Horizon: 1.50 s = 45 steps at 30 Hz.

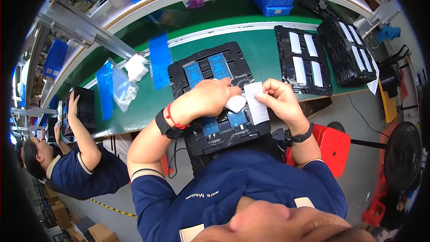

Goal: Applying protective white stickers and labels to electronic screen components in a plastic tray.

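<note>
A black plastic tray (pixel 197 141) lies at the near edge of the green table, holding several flat blue battery packs (pixel 218 66) in its pockets. My left hand (pixel 208 96) is closed over the tray's middle, its fingers curled on a folded white cloth (pixel 236 103) that presses against the packs. At the tray's right side, my right hand (pixel 283 101) pinches a white rectangular paper strip (pixel 256 104) between thumb and fingers. The strip stands partly in front of the tray's right edge. My left hand hides some of the packs beneath it.
Farther right are a second black tray (pixel 285 40) with white-covered packs and a tall tray stack (pixel 338 60). Blue film (pixel 159 60), a clear plastic bag (pixel 124 88) and white cloths (pixel 136 67) lie left. A co-worker (pixel 85 166) handles trays at far left.
</note>
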Each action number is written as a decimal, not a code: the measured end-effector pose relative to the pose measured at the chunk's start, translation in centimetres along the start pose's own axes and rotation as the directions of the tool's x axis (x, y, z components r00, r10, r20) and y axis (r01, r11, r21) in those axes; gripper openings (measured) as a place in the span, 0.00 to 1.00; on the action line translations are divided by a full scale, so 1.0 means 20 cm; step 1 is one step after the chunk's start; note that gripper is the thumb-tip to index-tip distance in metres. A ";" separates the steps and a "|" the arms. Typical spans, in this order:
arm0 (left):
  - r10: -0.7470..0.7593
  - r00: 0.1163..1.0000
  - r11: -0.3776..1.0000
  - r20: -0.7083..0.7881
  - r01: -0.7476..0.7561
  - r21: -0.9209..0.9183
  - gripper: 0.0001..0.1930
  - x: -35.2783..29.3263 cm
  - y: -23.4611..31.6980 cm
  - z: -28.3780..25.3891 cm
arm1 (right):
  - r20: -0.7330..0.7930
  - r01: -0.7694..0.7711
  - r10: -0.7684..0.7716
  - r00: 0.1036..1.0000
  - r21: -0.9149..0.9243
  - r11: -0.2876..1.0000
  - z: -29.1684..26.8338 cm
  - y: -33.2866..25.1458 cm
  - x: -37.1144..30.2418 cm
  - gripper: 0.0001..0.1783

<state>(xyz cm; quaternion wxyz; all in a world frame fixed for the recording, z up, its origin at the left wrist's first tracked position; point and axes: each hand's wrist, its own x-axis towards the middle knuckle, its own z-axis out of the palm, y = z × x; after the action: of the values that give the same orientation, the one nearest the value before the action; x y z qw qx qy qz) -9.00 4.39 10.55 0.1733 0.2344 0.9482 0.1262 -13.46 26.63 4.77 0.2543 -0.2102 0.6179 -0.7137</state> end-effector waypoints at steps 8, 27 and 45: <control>0.010 0.981 0.999 0.191 -0.003 -0.035 0.29 0.13 -0.02 -0.09 | 0.011 0.205 -0.215 0.976 -0.356 0.912 -0.02 0.03 0.01 0.07; 0.260 0.965 0.935 -0.024 -0.258 -0.244 0.04 0.03 -0.10 -0.05 | 0.020 0.176 -0.181 0.983 -0.375 0.910 0.00 0.03 0.01 0.07; -0.162 0.924 0.540 -0.347 -0.211 -0.814 0.14 -0.15 -0.16 -0.04 | 0.023 0.225 -0.382 0.924 -0.840 0.494 0.24 0.01 -0.02 0.11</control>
<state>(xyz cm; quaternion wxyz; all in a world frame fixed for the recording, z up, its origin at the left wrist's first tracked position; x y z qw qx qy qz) -8.06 0.00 10.97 0.0740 0.1064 0.7814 0.6104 -10.17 23.21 5.31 -0.0578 -0.3500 0.8519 -0.3852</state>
